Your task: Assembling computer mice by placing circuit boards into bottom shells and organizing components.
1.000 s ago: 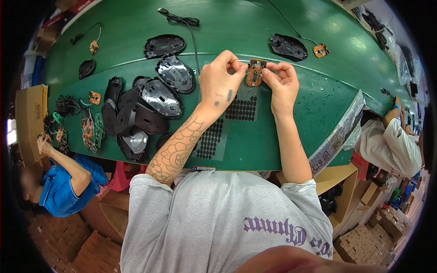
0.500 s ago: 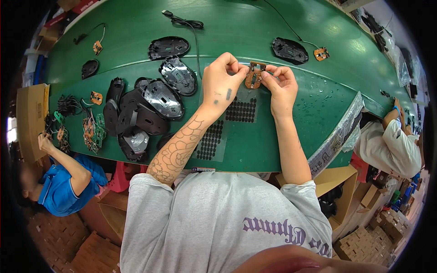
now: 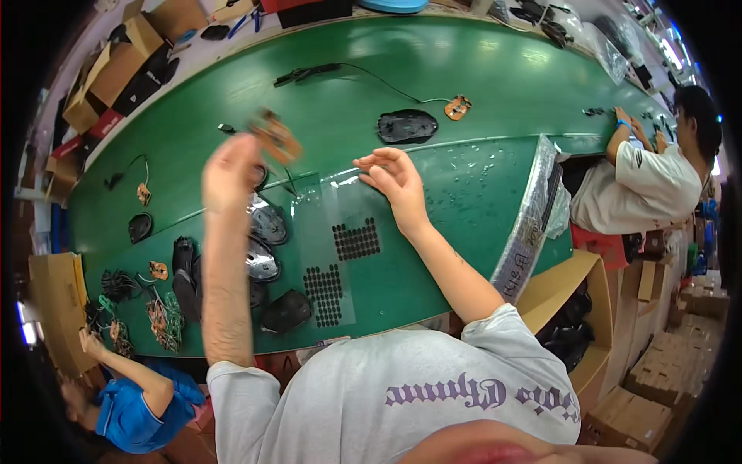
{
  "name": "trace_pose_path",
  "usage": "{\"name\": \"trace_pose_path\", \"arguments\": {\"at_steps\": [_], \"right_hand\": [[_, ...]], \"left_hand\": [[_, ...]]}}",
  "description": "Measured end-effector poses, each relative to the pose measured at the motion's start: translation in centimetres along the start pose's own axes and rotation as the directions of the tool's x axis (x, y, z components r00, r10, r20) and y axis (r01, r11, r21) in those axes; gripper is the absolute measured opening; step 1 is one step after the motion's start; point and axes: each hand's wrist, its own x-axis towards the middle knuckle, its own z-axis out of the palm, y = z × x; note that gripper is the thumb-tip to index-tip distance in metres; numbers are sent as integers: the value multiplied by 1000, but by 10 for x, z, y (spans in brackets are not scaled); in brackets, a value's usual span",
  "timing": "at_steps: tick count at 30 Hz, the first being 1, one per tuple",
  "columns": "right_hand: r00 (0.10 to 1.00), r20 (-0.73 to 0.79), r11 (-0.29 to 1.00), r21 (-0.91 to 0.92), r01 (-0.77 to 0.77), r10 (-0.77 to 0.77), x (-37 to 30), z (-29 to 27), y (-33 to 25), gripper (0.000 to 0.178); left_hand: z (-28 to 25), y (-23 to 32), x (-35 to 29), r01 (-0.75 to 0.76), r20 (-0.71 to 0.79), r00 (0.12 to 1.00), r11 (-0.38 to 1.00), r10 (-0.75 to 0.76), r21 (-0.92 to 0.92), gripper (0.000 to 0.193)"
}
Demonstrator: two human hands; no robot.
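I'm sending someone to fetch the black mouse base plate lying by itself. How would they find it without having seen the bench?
Start at the long green table. Just beyond the person's open right hand lies a flat black oval base plate. Unlike the shells heaped at the left, it lies apart, with a small orange circuit board on a thin cable beside it.

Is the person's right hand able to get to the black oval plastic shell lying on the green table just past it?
Probably yes. The right hand is open and empty, hovering over the green table, and the black oval plastic shell lies just beyond its fingertips with only bare tabletop between them. Nothing blocks the way.
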Motion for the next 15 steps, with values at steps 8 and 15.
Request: {"name": "trace_pose_path", "arguments": {"at_steps": [8,15], "right_hand": [[997,25,996,-40,-77,78,1,-1,10,24],[996,16,996,-40,-85,86,4,-7,13,24]], "left_hand": [[-70,124,147,-448,-172,894,835,414,-319,19],[-54,200,179,-909,-121,-30,23,992,415,18]]}}
